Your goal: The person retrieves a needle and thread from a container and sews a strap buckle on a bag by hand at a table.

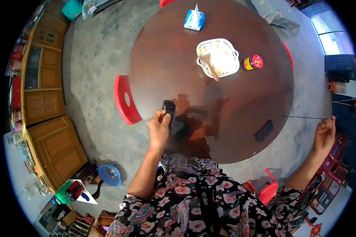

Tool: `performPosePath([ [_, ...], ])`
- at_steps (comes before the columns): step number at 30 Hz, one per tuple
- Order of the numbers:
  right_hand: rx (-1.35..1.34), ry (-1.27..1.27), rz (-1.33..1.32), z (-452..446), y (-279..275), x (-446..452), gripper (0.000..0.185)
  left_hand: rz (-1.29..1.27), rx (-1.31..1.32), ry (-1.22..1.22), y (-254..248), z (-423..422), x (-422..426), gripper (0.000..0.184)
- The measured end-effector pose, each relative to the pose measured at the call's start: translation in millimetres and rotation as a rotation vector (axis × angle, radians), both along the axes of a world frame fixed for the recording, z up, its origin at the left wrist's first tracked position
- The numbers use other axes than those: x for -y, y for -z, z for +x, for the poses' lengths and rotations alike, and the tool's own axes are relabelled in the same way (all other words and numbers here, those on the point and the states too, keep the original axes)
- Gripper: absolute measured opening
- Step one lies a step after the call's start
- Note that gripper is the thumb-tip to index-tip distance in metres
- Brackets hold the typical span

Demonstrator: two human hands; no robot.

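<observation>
My left hand (159, 125) pinches a black buckle-like piece (169, 106) with a dark strap hanging below it, over the near left part of the round brown table (241, 98). Far out to the right, my right hand (325, 132) has its fingertips closed on the end of a thin dark thread (300, 117). The thread runs leftward across the table towards the black piece; its middle stretch is hard to make out. A black phone-like object (264, 131) lies on the table between my hands, nearer the right one.
A white basket (235, 65) with food and a wooden fork (210, 68), a red-lidded jar (253, 62) and a blue tissue pack (194, 20) stand farther back. Red chairs (120, 100) surround the table. Wooden cabinets (47, 104) and a blue basin (109, 175) are at left.
</observation>
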State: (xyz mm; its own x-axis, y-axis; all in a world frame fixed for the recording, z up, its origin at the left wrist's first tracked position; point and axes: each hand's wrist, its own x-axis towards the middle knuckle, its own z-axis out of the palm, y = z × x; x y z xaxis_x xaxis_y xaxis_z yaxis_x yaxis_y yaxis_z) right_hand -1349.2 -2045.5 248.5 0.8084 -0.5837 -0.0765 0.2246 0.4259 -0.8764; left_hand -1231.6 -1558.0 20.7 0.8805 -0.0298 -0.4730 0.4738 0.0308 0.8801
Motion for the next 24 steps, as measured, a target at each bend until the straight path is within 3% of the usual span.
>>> performPosePath([
  [3, 0.055, -0.108, -0.003, -26.3, -4.5, 53.7, 0.018, 0.066, 0.016, 0.060, 6.9, 2.1, 0.2, 0.008],
  [4, 0.047, -0.041, -0.081, -32.9, 0.0, 64.3, 0.020, 0.113, 0.046, 0.116, 8.0, 1.9, 0.5, 0.008],
  [5, 0.046, -0.041, -0.080, -33.2, 3.5, 63.5, 0.020, -0.006, -0.009, 0.083, -3.2, 2.4, 6.8, 0.009],
  [7, -0.096, 0.281, -0.157, -31.9, 9.2, 63.5, 0.021, -0.036, 0.025, 0.047, -0.1, 1.1, 11.7, 0.007],
  [12, -0.396, -0.185, -0.654, 53.6, 51.4, -148.8, 0.016, -0.121, -0.091, 0.090, -23.7, -3.4, 22.2, 0.010],
  [13, -0.493, -0.266, -0.495, 66.7, 60.6, -183.5, 0.011, -0.147, -0.120, 0.104, -25.1, -3.7, 24.0, 0.011],
  [15, -0.548, -0.481, -0.507, 75.1, 93.4, -233.4, 0.006, -0.175, -0.111, 0.092, -23.1, -6.6, 27.1, 0.011],
  [17, -0.362, -0.584, -0.977, 81.6, 123.6, -264.9, 0.004, -0.199, -0.106, 0.075, -24.1, -9.5, 28.0, 0.012],
  [24, -0.440, -0.663, -0.985, 85.2, 139.4, -305.0, 0.009, -0.231, -0.101, 0.030, -32.3, -15.1, 27.7, 0.010],
])
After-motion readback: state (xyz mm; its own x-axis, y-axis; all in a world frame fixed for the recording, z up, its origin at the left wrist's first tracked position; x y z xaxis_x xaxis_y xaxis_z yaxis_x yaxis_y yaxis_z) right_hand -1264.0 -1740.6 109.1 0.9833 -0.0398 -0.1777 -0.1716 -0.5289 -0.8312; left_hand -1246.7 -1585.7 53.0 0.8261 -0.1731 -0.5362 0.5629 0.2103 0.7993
